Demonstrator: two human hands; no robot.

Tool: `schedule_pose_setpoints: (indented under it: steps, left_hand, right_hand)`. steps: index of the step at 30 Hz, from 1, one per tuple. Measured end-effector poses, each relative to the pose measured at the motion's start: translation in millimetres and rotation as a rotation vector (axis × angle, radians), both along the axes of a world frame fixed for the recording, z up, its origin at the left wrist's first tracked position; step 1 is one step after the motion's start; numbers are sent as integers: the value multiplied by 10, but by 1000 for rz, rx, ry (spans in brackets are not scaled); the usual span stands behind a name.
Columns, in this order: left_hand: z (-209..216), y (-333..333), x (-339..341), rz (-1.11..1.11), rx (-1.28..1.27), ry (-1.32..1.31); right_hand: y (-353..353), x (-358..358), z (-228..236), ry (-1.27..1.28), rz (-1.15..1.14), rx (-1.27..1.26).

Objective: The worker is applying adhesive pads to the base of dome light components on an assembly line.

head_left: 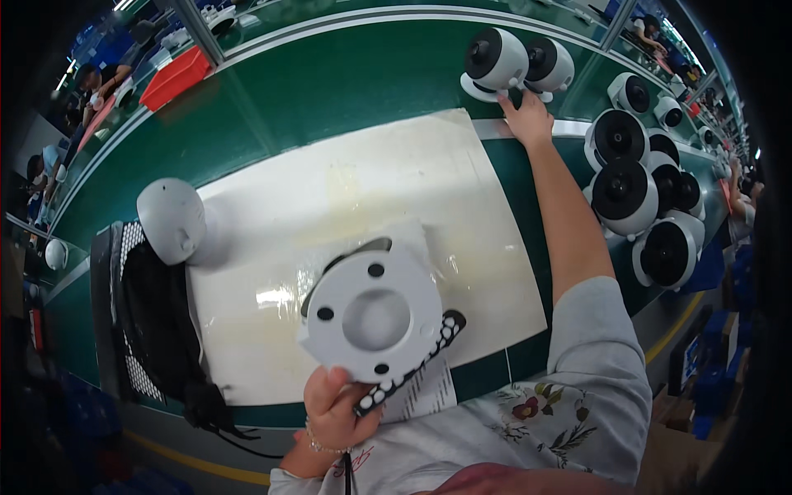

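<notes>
On the mat before me, a white round fixture point(425, 290) has a round recess in its middle and three black dots around it. At its near edge is my left hand point(334, 410), its fingers closed around the lower end of a black strip with white dots point(410, 363). My right arm stretches to the back right. There my right hand point(529, 120) has its fingers at the bases of two white security cameras with black fronts, the left one point(505, 59) and the right one point(561, 66). The fingers look closed on a base, though their tips are partly hidden.
A whitish mat point(487, 239) covers the green bench point(330, 78). At left, a white dome-shaped housing point(171, 219) stands by a black mesh-sided bag point(157, 318). Several more cameras point(623, 194) crowd the right side. A red bin point(176, 78) stands at the back left; people work farther off.
</notes>
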State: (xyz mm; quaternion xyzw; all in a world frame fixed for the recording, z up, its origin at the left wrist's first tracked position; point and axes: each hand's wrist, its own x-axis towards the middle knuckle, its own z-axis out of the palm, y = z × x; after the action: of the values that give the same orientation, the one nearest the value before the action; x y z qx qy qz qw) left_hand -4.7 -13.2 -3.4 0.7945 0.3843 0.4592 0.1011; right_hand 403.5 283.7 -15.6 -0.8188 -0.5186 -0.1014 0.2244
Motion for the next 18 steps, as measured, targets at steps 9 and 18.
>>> schedule_pose_setpoints:
  steps: [9, 18]
  left_hand:
    - [-175, -154, -183, -70, -359, 166]
    - [73, 1, -14, -9, -27, 163]
  right_hand:
    - [532, 291, -18, 72, -99, -114]
    - [-470, -25, -156, -235, 72, -165]
